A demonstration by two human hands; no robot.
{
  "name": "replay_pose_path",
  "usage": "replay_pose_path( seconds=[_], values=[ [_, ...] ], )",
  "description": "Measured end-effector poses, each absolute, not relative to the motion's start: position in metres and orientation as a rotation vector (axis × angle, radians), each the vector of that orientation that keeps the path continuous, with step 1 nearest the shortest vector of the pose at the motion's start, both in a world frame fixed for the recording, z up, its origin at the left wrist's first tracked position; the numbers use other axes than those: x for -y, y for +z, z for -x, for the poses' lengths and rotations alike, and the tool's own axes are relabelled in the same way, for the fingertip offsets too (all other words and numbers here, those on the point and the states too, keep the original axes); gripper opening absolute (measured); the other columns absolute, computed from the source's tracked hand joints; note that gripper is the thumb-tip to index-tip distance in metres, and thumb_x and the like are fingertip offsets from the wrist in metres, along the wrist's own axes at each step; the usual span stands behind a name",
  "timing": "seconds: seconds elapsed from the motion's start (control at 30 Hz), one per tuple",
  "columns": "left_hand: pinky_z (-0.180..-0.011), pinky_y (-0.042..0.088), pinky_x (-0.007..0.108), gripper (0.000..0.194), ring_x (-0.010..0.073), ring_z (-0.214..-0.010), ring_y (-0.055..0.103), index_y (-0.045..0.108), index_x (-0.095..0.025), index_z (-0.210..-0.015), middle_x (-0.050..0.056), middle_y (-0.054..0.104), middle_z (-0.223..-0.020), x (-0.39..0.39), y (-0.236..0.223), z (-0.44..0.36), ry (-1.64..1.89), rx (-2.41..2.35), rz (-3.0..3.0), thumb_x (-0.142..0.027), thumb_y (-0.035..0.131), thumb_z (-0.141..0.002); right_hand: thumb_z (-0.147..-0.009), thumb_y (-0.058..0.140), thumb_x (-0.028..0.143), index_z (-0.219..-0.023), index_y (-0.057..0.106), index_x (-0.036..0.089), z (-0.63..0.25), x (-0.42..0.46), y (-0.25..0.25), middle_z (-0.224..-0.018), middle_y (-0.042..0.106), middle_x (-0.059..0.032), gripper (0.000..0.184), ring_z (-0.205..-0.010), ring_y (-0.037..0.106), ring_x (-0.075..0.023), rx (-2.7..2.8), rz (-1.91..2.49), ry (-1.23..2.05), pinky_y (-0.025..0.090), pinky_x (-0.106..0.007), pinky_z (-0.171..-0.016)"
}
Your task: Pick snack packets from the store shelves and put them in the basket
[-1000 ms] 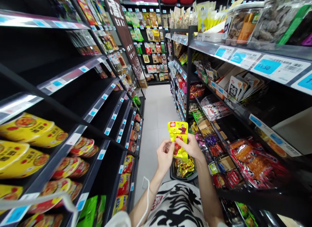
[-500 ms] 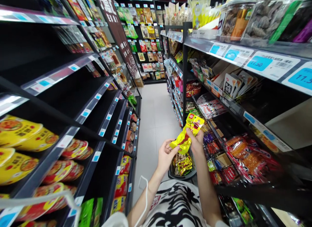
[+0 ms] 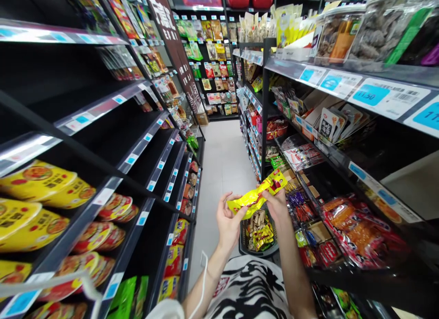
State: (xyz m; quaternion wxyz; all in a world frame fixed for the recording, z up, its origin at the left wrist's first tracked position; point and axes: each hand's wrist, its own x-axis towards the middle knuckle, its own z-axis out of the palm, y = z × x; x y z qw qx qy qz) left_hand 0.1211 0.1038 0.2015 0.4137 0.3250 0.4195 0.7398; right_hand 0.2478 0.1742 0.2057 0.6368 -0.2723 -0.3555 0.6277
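Between my two hands I hold a shiny yellow snack packet (image 3: 252,198) with red print, stretched out at a slant. My left hand (image 3: 229,218) pinches its lower left end between thumb and fingers. At the upper right end, my right hand (image 3: 277,204) grips the packet near its top edge. Just below my hands is a dark basket (image 3: 244,246) with more yellow packets (image 3: 261,236) and some light brown packets (image 3: 256,220) in it. Small print on the packet is too blurred to read.
Shelves with yellow bowl-shaped packs (image 3: 37,182) and red noodle cups (image 3: 99,236) line the left. On the right, a rack holds clear jars (image 3: 338,35), sausage packs (image 3: 360,227) and price tags. Grey floor (image 3: 222,159) runs between them. A white cable (image 3: 205,278) hangs by my left arm.
The packet has tipped from steep to flatter, its left end shifting left with my left hand. More of the basket's contents show. The view has turned slightly to the left.
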Motion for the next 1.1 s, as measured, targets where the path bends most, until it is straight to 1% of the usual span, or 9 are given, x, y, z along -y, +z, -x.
replay_pose_path(
  seconds=[0.07, 0.17, 0.27, 0.43, 0.5, 0.57, 0.67, 0.9, 1.1],
  values=[
    [-0.081, 0.055, 0.027, 0.06, 0.0161, -0.087, 0.067, 0.056, -0.023, -0.119, 0.003, 0.067, -0.101, -0.103, 0.2, -0.122, 1.805, -1.077, -0.849, -0.032, 0.086, -0.068, -0.054, 0.093, 0.035, -0.103, 0.063, 0.025, -0.251, -0.174, 0.205, -0.087, 0.073, -0.0022, 0.058, -0.085, 0.073, -0.0263, 0.797, 0.61, 1.436, 0.059, -0.043, -0.083],
    [-0.073, 0.054, 0.023, 0.053, 0.0132, -0.077, 0.065, 0.059, -0.021, -0.112, 0.0, 0.067, -0.091, -0.101, 0.194, -0.124, 1.773, -1.118, -0.868, -0.035, 0.086, -0.069, -0.054, 0.093, 0.036, -0.105, 0.063, 0.025, -0.255, -0.173, 0.205, -0.088, 0.074, -0.0026, 0.06, -0.083, 0.073, -0.0264, 0.801, 0.602, 1.45, 0.059, -0.043, -0.084],
    [-0.069, 0.052, 0.02, 0.048, 0.0111, -0.073, 0.063, 0.06, -0.02, -0.105, -0.001, 0.066, -0.089, -0.099, 0.188, -0.125, 1.796, -1.148, -0.878, -0.034, 0.087, -0.067, -0.054, 0.093, 0.033, -0.105, 0.063, 0.025, -0.258, -0.172, 0.205, -0.089, 0.075, -0.0021, 0.06, -0.084, 0.074, -0.0262, 0.788, 0.584, 1.45, 0.059, -0.043, -0.084],
    [-0.069, 0.052, 0.019, 0.05, 0.0099, -0.073, 0.063, 0.061, -0.021, -0.106, -0.002, 0.066, -0.089, -0.101, 0.192, -0.127, 1.842, -1.128, -0.863, -0.03, 0.089, -0.066, -0.057, 0.092, 0.026, -0.107, 0.064, 0.025, -0.256, -0.171, 0.204, -0.089, 0.076, -0.0005, 0.057, -0.083, 0.074, -0.0243, 0.757, 0.52, 1.441, 0.059, -0.041, -0.085],
    [-0.075, 0.053, 0.02, 0.053, 0.0115, -0.081, 0.067, 0.06, -0.022, -0.109, -0.001, 0.068, -0.095, -0.103, 0.197, -0.129, 1.844, -1.055, -0.844, -0.027, 0.089, -0.065, -0.061, 0.09, 0.025, -0.109, 0.064, 0.025, -0.253, -0.171, 0.205, -0.093, 0.076, -0.002, 0.055, -0.088, 0.074, -0.024, 0.725, 0.508, 1.413, 0.058, -0.041, -0.088],
    [-0.082, 0.054, 0.024, 0.053, 0.014, -0.089, 0.069, 0.06, -0.022, -0.111, 0.002, 0.07, -0.107, -0.104, 0.201, -0.131, 1.81, -1.006, -0.838, -0.025, 0.089, -0.066, -0.065, 0.087, 0.027, -0.11, 0.065, 0.024, -0.249, -0.172, 0.206, -0.098, 0.077, -0.0038, 0.051, -0.093, 0.073, -0.0238, 0.689, 0.501, 1.393, 0.057, -0.04, -0.09],
    [-0.085, 0.055, 0.028, 0.051, 0.0169, -0.09, 0.071, 0.062, -0.018, -0.112, 0.007, 0.071, -0.115, -0.103, 0.202, -0.132, 1.753, -1.009, -0.847, -0.026, 0.087, -0.068, -0.07, 0.084, 0.028, -0.112, 0.066, 0.024, -0.246, -0.173, 0.207, -0.1, 0.077, -0.0046, 0.045, -0.095, 0.072, -0.0229, 0.659, 0.5, 1.408, 0.056, -0.039, -0.091],
    [-0.079, 0.057, 0.028, 0.045, 0.0173, -0.083, 0.072, 0.066, -0.016, -0.106, 0.007, 0.076, -0.106, -0.103, 0.194, -0.132, 1.743, -1.028, -0.842, -0.025, 0.087, -0.067, -0.072, 0.083, 0.025, -0.115, 0.067, 0.024, -0.248, -0.175, 0.205, -0.105, 0.077, -0.0053, 0.046, -0.095, 0.072, -0.0224, 0.667, 0.496, 1.442, 0.056, -0.037, -0.088],
    [-0.075, 0.057, 0.029, 0.039, 0.0204, -0.081, 0.072, 0.072, -0.014, -0.097, 0.007, 0.078, -0.093, -0.103, 0.191, -0.13, 1.713, -1.078, -0.836, -0.026, 0.088, -0.063, -0.068, 0.085, 0.024, -0.111, 0.069, 0.022, -0.244, -0.176, 0.212, -0.108, 0.076, -0.0049, 0.046, -0.092, 0.072, -0.0219, 0.597, 0.564, 1.461, 0.057, -0.035, -0.085]
  ],
)
